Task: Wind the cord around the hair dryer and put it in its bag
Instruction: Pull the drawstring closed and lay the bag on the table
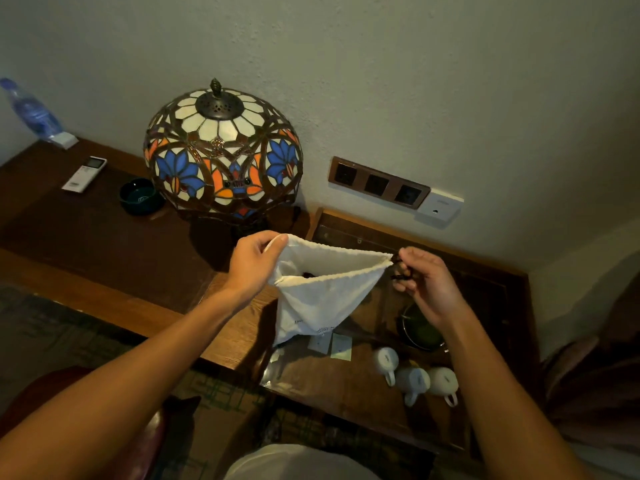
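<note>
A white cloth drawstring bag hangs in the air in front of me, its mouth held open. My left hand pinches the left end of the bag's rim. My right hand grips the right end, where a dark drawstring runs between the fingers. Inside the open mouth a small dark shape shows; the hair dryer itself and its cord are otherwise hidden by the cloth.
A stained-glass lamp stands on the wooden desk behind the bag. A remote, a dark ashtray and a water bottle lie left. Below sits a glass-topped tray with three white cups and a kettle. Wall sockets are behind.
</note>
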